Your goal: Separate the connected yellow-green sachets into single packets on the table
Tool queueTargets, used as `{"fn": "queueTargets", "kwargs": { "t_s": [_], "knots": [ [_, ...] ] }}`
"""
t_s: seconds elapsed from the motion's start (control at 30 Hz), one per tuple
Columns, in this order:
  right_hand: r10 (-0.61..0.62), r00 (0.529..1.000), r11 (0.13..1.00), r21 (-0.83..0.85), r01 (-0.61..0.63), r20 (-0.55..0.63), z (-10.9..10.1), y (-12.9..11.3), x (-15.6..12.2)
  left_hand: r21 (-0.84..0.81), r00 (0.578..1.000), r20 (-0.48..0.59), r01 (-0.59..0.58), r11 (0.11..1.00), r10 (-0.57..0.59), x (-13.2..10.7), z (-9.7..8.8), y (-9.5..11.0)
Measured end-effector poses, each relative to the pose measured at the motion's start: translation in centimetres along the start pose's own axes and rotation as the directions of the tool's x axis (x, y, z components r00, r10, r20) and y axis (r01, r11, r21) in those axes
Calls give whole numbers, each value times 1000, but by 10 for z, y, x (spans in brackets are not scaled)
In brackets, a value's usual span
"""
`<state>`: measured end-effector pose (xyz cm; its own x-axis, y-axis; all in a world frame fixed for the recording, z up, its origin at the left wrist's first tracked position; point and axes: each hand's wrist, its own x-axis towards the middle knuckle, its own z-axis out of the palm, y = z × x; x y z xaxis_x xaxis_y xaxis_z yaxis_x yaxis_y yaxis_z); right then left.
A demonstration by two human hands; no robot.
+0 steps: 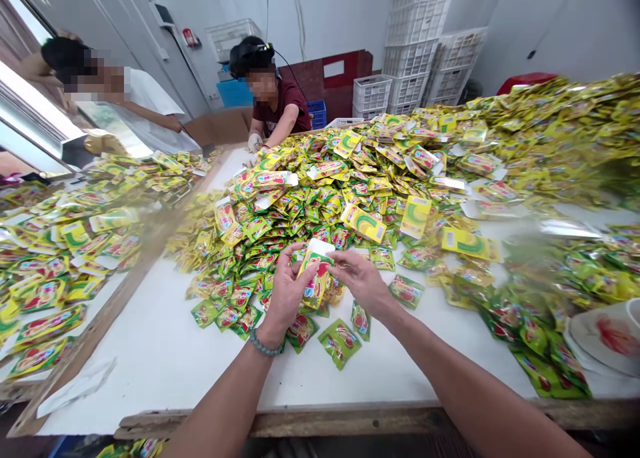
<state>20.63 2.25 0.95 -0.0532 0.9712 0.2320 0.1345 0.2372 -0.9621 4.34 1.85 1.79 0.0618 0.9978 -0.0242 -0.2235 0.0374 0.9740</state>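
My left hand is closed round a small yellow carton with red fruit artwork, its white top flap raised. At the carton's upper right, the fingers of my right hand are bent and pinched together by the opening; whether a sachet is between them is hidden. Green sachets with red prints lie just below my hands, one green sachet flat on the white table. Behind the carton rises a heap of green sachets, with several yellow cartons scattered on it.
A wooden strip divides off more cartons on the left. A white cup stands at right beside sachets. Yellow packets pile up behind. Two people are across the table; white crates stack by the wall.
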Motion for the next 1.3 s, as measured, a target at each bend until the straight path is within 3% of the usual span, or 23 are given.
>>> {"fn": "queueTargets", "kwargs": {
  "t_s": [0.1, 0.23, 0.33, 0.5, 0.77, 0.9, 1.1, 1.3],
  "knots": [
    [93, 981, 983, 143, -118, 171, 4, 6, -1, 90, 995, 101, -13, 996, 4, -2, -1, 1],
    [127, 969, 968, 186, -168, 211, 1, 5, -1, 110, 982, 176, 45, 993, -63, -2, -4, 2],
    [118, 970, 961, 220, -166, 214, -3, -1, -1, 47, 980, 160, 114, 992, -120, -1, -5, 2],
    [60, 985, 993, 93, -76, 162, -5, -8, 0, -16, 989, 56, 137, 990, -136, -1, -6, -1],
    [280, 948, 902, 297, -313, 147, -2, -7, 1, 86, 993, 5, 117, 989, -118, -1, -3, -2],
    [366, 914, 823, 398, -406, 175, -7, -7, 3, 94, 991, 63, 115, 989, -121, 0, -3, 1],
    [297, 923, 880, 304, -364, 245, -17, -5, 6, 99, 987, 105, 114, 989, -124, -3, -4, 6],
    [134, 966, 989, 26, -143, 220, -22, -1, 6, 130, 993, 82, 77, 989, -88, -4, -4, 2]
  ]
}}
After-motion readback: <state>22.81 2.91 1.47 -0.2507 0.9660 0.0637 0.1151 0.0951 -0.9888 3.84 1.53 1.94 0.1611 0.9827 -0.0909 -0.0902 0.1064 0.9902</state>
